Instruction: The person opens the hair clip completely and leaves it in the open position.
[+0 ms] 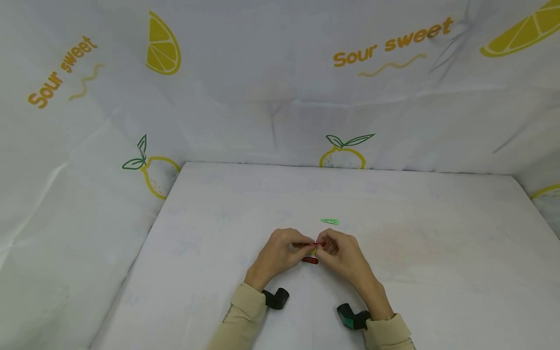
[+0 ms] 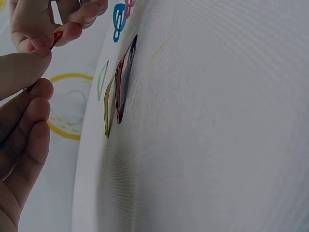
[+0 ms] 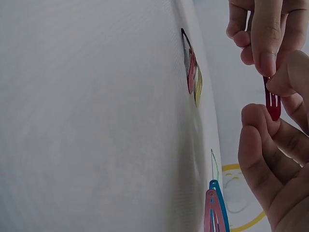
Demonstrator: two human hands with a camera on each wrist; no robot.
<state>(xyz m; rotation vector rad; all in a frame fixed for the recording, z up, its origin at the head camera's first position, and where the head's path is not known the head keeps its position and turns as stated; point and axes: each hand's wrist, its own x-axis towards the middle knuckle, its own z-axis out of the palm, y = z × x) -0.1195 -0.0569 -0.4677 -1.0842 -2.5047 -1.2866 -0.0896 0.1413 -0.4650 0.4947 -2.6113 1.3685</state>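
Observation:
Both hands meet over the table around one small red snap hair clip (image 3: 273,105). My left hand (image 1: 277,253) pinches one end between thumb and fingertips. At the other end, my right hand (image 1: 345,257) pinches the same clip, its thumb and index finger tight on it. Fingers cover part of the clip in every view. Below the hands lie another red hair clip (image 1: 310,261) and a yellow hair clip (image 2: 109,108), side by side on the table. A green hair clip (image 1: 330,221) lies just beyond the hands.
A blue hair clip (image 3: 220,205) and a pink hair clip (image 3: 210,212) lie close together on the white table (image 1: 437,272), hidden by the right hand in the head view. A lemon-printed sheet (image 1: 262,73) hangs behind the table. Black wrist mounts (image 1: 276,298) sit at both sleeves.

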